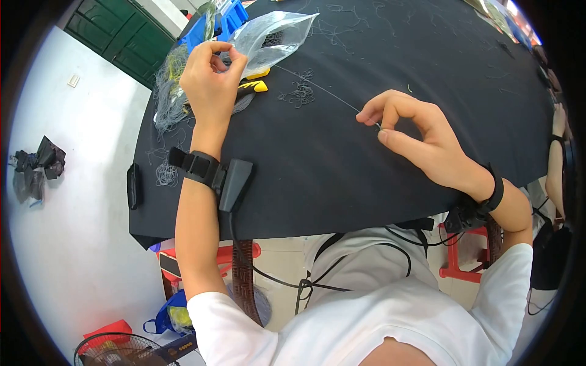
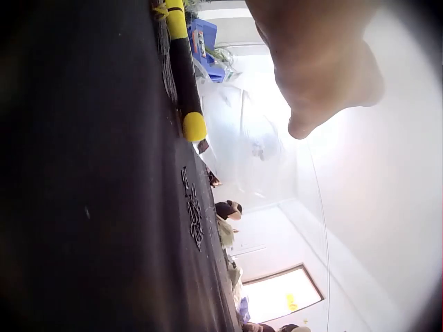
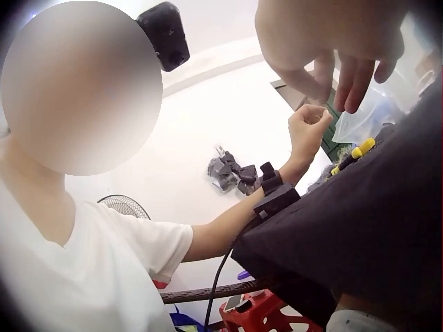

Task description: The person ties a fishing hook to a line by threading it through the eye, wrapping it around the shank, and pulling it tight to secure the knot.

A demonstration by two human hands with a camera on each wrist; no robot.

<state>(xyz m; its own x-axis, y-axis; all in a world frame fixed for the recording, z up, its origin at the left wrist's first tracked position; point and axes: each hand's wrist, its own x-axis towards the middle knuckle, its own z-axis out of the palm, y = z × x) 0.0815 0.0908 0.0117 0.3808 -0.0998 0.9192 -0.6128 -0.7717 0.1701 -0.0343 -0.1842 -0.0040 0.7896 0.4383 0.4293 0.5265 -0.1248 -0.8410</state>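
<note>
A thin, pale line [image 1: 329, 93] stretches nearly straight between both hands, above a black-covered table [image 1: 317, 177]. My left hand [image 1: 213, 76], raised at the line's far end, pinches it between thumb and forefinger. At the near end my right hand [image 1: 421, 128] pinches the line, and a short bit of it shows between thumb and fingertips. In the left wrist view the line [image 2: 322, 214] runs down from the fingertips of the left hand [image 2: 318, 69]. A loose pile of small dark looped pieces [image 1: 299, 93] lies on the cloth beneath the line.
Beyond the left hand are a clear plastic bag [image 1: 268, 46] with dark pieces inside and a blue bin [image 1: 229, 21]. A yellow-and-black tool [image 1: 253, 87] lies beside the left wrist. Tangled pale line [image 1: 171, 91] heaps along the left edge. A black cable [image 1: 262, 271] hangs from the left wrist camera.
</note>
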